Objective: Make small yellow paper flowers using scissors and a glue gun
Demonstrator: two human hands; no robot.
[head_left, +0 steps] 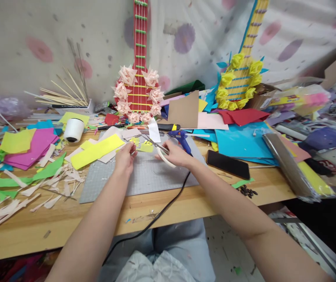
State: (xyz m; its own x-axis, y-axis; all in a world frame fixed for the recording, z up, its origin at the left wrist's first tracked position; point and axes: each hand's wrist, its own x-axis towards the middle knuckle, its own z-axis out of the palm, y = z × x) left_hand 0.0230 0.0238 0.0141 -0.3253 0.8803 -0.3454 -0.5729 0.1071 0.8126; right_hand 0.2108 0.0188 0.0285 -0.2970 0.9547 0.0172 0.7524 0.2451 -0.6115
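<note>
Over the grey cutting mat point(147, 178), my right hand point(173, 153) is closed round a pair of scissors point(164, 157) with white handles. Their blades point left toward my other hand and look narrow from here. My left hand point(125, 156) is closed in a pinch; what its fingertips hold is too small to make out. Small yellow paper pieces point(146, 146) lie on the mat just beyond the hands. A long yellow paper strip point(97, 151) rests to the left of my left hand. Behind my right hand sits a blue glue gun point(180, 138).
Green strips point(49, 169) and pale paper scraps cover the left side. A white roll point(74, 130) stands behind them. A phone point(228, 163) and blue sheets point(244, 141) lie right. The black cord point(168, 209) crosses the front edge. Red point(140, 92) and yellow point(239, 84) paper-flowered guitar shapes stand behind.
</note>
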